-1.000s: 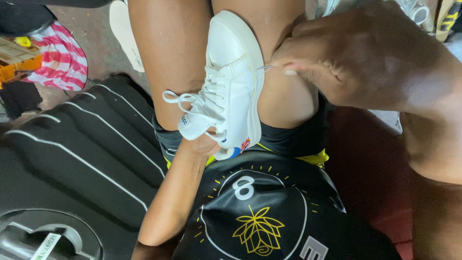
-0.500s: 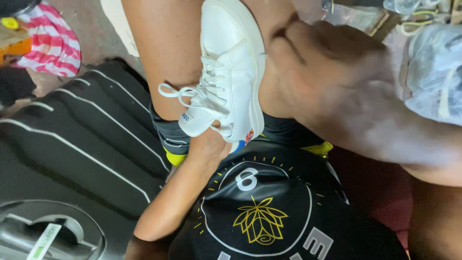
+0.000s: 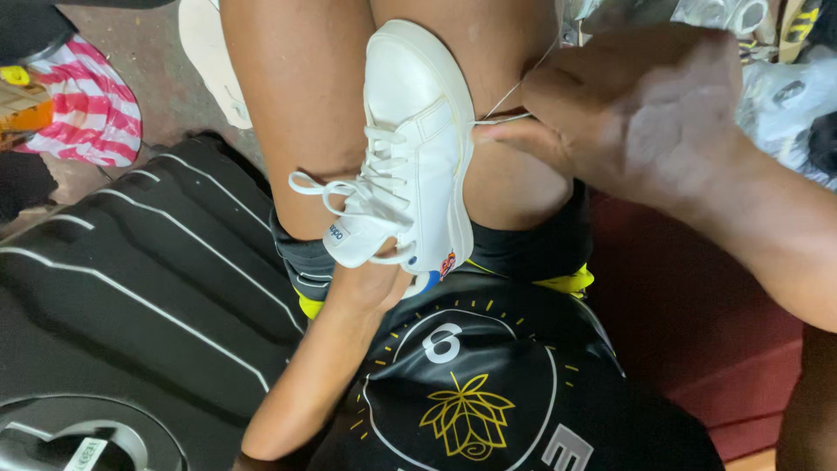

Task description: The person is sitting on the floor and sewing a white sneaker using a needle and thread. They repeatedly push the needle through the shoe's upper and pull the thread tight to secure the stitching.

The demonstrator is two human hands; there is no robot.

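A white sneaker with white laces lies between my bare knees, toe pointing away from me. My left hand is tucked under the sneaker's heel, gripping it from below; most of its fingers are hidden. My right hand is at the sneaker's right side, thumb and fingers pinched on a thin white thread that runs taut to the sole's edge and up past my knee. I wear black shorts and a black shirt with a yellow leaf print.
A black ribbed plastic cover lies at the left. A red and white striped bag sits at the far left, a white sole on the ground beyond it. Clear bags with shoes are at the top right. A red seat is under me.
My right hand has drawn back to the right, away from the sneaker's side, pulling the thread taut. The sneaker stays held between my knees.
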